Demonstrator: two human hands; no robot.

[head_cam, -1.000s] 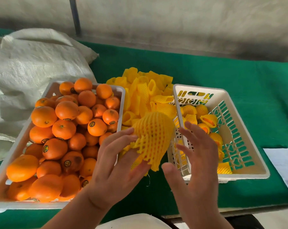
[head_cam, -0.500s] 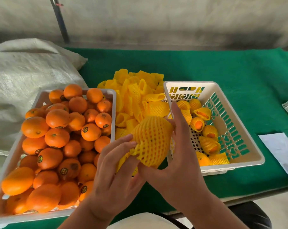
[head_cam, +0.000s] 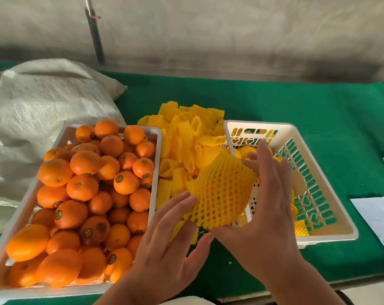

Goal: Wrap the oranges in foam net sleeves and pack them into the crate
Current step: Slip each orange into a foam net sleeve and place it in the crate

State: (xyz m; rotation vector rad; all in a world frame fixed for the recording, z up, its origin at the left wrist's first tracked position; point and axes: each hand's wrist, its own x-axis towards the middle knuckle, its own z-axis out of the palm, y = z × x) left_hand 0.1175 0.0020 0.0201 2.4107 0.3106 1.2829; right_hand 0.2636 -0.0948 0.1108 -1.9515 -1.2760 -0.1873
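The right hand's (head_cam: 268,208) grip now cups the orange wrapped in a yellow foam net sleeve (head_cam: 222,190) at the white slatted plastic crate's (head_cam: 332,234) near rim, while the left hand (head_cam: 171,236) has let go, fingers spread. It looks ready to be packed beside the sleeved fruit inside. The white plastic tray (head_cam: 154,164) remains heaped with bare oranges (head_cam: 81,194).

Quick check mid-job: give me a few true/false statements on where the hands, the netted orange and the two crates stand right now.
1. The right hand holds the netted orange. True.
2. The left hand grips a bare orange. False: its straight fingers only touch the netted one.
3. The bare oranges fill the left crate. True.
4. The right crate holds no fruit. False: wrapped oranges lie in it.
5. Spare sleeves are piled between the crates. True.
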